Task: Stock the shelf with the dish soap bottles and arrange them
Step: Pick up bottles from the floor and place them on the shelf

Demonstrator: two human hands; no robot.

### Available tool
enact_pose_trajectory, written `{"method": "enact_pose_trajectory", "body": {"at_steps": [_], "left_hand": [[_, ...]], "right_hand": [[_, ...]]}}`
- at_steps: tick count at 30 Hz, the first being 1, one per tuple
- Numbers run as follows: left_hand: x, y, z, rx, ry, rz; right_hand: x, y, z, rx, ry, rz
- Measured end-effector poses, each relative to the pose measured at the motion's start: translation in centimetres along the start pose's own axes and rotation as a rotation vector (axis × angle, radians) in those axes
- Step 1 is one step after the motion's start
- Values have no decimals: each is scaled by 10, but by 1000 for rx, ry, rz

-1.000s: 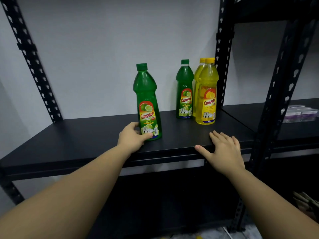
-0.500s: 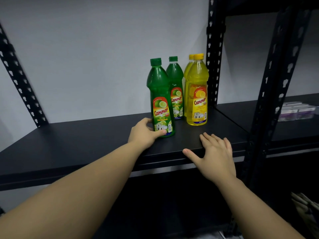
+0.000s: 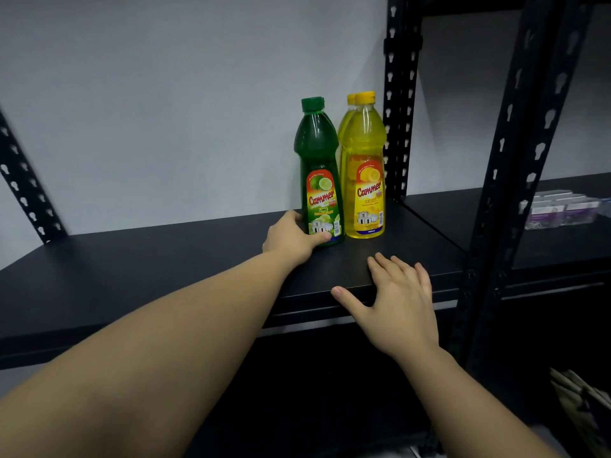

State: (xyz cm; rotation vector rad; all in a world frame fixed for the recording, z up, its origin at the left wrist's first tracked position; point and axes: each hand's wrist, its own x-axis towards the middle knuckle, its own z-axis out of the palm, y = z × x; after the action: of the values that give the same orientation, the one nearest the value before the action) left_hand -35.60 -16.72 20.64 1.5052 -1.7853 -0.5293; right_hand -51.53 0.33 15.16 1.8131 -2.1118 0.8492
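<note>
The green bottle [image 3: 320,180] stands upright just beside the yellow bottle [image 3: 365,173], probably so that labels face the front in one row. The left hand [image 3: 291,238] grips its base, fingers curled around it. The right hand [image 3: 395,300], near to its right, lies spread flat on the shelf [image 3: 148,259] edge, likely for support.

green bottle [image 3: 318,180] upright – beside yellow bottles [image 3: 364,173]

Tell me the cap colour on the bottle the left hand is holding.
Green, matching the green lime bottle; the left hand grips its base. Head view shows it.
</note>
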Motion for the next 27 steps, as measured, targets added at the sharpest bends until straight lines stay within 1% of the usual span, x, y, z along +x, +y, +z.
{"method": "enact_pose_trajectory", "body": {"at_steps": [13, 17, 19, 22, 24, 27], "left_hand": [[7, 6, -4, -5, -21, 11], [-9, 9, -9, 124, -60, 13], [-28, 12, -14, 235, -89, 52], [-70, 10, -22, 448, -98, 160], [-99, 4, -27, 498, -72, 232], [-137, -9, -33, 476, -23, 322]], "right_hand": [[0, -2, -4, 26, -19, -2], [-6, 0, -6, 35, -29, -12], [-11, 1, -8, 49, -26, -22], [-21, 2, -7, 77, -26, -24], [-31, -2, -6, 137, -6, 4], [-53, -10, -3, 179, 19, 13]]}}
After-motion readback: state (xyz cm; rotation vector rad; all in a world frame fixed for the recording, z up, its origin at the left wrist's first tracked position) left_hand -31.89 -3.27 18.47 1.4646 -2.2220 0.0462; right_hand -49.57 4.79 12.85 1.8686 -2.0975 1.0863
